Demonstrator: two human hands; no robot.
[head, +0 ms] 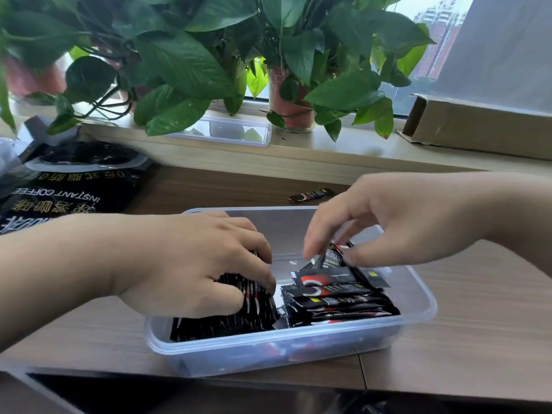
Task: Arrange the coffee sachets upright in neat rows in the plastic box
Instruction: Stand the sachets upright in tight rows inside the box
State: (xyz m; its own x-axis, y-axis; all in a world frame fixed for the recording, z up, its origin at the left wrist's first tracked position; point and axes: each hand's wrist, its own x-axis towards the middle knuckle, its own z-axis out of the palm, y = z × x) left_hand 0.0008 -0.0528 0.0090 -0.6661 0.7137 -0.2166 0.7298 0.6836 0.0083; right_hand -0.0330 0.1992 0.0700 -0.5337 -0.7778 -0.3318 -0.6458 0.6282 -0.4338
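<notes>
Wooden desk: bag reads "INSTANT COFFEE"; both hands grip sachets.

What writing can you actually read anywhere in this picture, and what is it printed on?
"INSTANT COFFEE": black bag, upside down from here.
Chinese characters on that bag: too blurred to read.
Sachets in the plastic box: print too blurred.
Loose sachet on the table: too small.
</notes>
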